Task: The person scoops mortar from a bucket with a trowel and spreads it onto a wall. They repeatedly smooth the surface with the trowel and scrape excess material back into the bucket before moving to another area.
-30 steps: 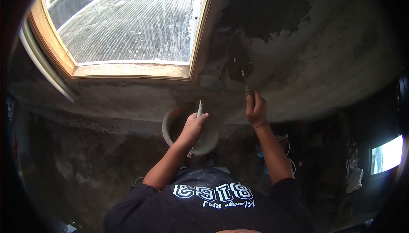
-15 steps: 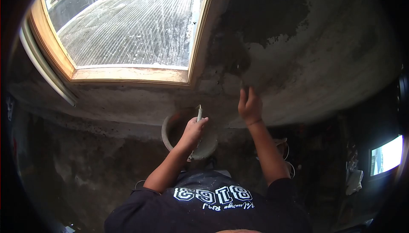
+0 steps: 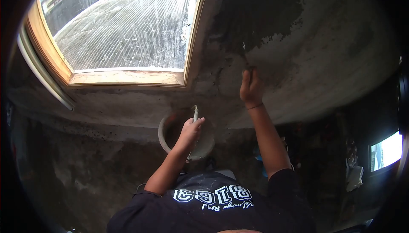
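The wall [image 3: 332,62] right of the window frame [image 3: 128,78] is wide open, plenty of hand room there. Just below the frame's right corner the mortar bucket [image 3: 164,136] sits in the way.

The right hand [image 3: 251,89] travelled up the wall, from well below the lower right corner of the window frame [image 3: 128,78] to about level with that corner. The tool [image 3: 246,58] in its grip rose with it, and its tip reached the lower edge of the dark wet patch [image 3: 260,11], above and right of the same corner.
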A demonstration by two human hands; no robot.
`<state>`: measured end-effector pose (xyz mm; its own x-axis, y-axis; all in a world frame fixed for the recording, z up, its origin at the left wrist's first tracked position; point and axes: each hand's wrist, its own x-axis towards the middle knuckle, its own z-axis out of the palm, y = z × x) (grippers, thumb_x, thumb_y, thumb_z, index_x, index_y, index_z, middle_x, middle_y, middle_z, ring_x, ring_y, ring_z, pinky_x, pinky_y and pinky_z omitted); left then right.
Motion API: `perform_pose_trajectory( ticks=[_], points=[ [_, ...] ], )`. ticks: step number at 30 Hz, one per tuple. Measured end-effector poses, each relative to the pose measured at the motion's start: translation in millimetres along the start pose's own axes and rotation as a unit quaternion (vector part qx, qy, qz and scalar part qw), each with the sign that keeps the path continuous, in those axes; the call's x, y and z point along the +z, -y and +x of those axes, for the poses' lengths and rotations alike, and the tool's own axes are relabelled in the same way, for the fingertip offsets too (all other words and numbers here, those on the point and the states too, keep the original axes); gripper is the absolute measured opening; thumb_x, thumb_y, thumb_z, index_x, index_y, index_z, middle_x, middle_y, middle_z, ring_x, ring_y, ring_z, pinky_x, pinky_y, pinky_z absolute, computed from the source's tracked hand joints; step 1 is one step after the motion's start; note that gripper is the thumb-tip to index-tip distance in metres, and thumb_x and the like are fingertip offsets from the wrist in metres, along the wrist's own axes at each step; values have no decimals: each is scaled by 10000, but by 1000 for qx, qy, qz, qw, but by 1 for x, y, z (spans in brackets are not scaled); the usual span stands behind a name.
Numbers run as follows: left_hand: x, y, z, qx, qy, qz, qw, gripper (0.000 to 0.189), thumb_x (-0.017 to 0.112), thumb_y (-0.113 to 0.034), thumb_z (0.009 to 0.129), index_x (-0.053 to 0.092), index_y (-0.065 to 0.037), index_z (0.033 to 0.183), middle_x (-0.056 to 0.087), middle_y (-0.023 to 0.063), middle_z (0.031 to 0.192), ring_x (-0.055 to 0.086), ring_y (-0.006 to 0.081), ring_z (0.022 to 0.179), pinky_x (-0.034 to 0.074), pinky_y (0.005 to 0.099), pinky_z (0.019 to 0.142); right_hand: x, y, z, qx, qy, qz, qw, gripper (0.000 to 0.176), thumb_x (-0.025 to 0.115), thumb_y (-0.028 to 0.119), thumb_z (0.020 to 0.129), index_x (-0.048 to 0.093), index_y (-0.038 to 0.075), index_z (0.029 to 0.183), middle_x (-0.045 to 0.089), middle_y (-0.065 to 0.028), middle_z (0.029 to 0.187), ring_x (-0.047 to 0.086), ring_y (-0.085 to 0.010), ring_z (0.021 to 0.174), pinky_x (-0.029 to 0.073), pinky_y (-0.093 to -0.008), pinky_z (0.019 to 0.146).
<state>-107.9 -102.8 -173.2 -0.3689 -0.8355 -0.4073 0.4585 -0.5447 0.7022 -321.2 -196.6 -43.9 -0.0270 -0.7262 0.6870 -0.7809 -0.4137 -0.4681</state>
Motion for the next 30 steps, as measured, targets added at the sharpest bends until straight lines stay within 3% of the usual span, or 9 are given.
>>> perform_pose_trajectory(
  ticks=[4, 8, 9, 12, 16, 22, 24, 30],
  points=[
    [-2, -3, -2, 23, -39, 17, 999, 273, 644, -288, 928, 479, -162, 751, 398, -79, 638, 328, 39, 521, 267, 260, 474, 4, -29, -57, -33, -10, -61, 998, 314, 514, 310, 986, 582, 4, 963, 633, -196, 715, 631, -441, 680, 477, -447, 574],
    [3, -12, -9, 13, -70, 22, 997, 279, 650, -284, 923, 477, -157, 745, 407, -75, 649, 347, 38, 527, 282, 252, 483, -21, -29, -88, 62, 62, -7, 996, 291, 516, 294, 983, 586, 12, 973, 641, -178, 723, 650, -402, 679, 490, -427, 596],
    [1, -11, -7, 13, -71, 22, 997, 279, 650, -284, 923, 477, -157, 745, 407, -75, 649, 347, 38, 527, 282, 252, 483, -26, -27, -89, 97, 76, 35, 992, 287, 510, 290, 985, 586, 13, 978, 643, -170, 726, 657, -386, 679, 494, -417, 604],
    [-4, -5, -1, 8, -50, 1, 999, 283, 649, -279, 925, 473, -156, 740, 403, -78, 636, 340, 38, 513, 267, 247, 465, -30, -2, -50, 78, 43, 64, 994, 281, 505, 282, 988, 582, 12, 981, 649, -147, 730, 666, -353, 679, 496, -398, 610],
    [-2, -6, 1, 11, -37, -23, 999, 287, 641, -277, 933, 470, -159, 735, 390, -87, 614, 318, 35, 490, 239, 240, 441, -21, 13, -15, 62, 23, 64, 996, 275, 506, 275, 987, 577, 10, 979, 652, -166, 742, 667, -381, 701, 494, -410, 604],
    [0, -16, -2, 25, -65, -20, 997, 252, 642, -277, 931, 493, -161, 764, 390, -92, 617, 309, 26, 484, 234, 234, 437, -13, -19, -63, 17, 42, -82, 996, 257, 518, 251, 977, 587, 6, 1009, 655, -206, 789, 653, -431, 767, 493, -451, 617],
    [2, -17, -4, 34, -76, -23, 996, 239, 644, -277, 929, 502, -160, 778, 391, -92, 620, 309, 25, 483, 234, 232, 436, -23, -29, -87, 61, 95, -23, 993, 256, 525, 249, 974, 595, 5, 1013, 656, -191, 785, 657, -416, 744, 494, -440, 620],
    [-3, -8, 4, 30, -71, -26, 997, 234, 647, -278, 928, 498, -162, 791, 397, -98, 625, 313, 22, 485, 229, 227, 434, -34, 3, -46, 60, 62, 50, 995, 283, 505, 277, 987, 596, 10, 1006, 652, -174, 768, 653, -392, 700, 493, -414, 616]
  ],
)
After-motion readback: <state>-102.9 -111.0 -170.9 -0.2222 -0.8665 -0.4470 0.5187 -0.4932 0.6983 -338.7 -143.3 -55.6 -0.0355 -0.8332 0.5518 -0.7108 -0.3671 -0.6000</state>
